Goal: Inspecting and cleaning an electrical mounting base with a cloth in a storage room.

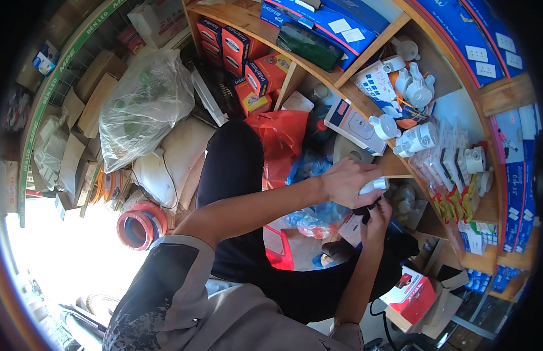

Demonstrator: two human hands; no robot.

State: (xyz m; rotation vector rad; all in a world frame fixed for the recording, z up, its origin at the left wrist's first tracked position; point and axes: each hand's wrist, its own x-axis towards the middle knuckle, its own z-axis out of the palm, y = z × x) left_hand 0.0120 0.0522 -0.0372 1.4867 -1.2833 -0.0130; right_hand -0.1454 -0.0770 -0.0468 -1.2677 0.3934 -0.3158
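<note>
My left hand reaches across from the left, its fingers closed round a small white cylindrical piece. Just below it, my right hand pinches a dark, soft-looking black piece, perhaps cloth. The two hands almost touch, and the fingers hide much of both pieces. Whether the white and black pieces are joined I cannot tell. Beyond the hands, white round plastic conduit boxes with short spouts stand on a wooden shelf, and several more white fittings lie closer.
Wooden shelves with blue boxes and red boxes curve round ahead and right. A red plastic bag and blue plastic wrapping lie by my knees. Left are a clear bag and a red coil. An open carton sits lower right.
</note>
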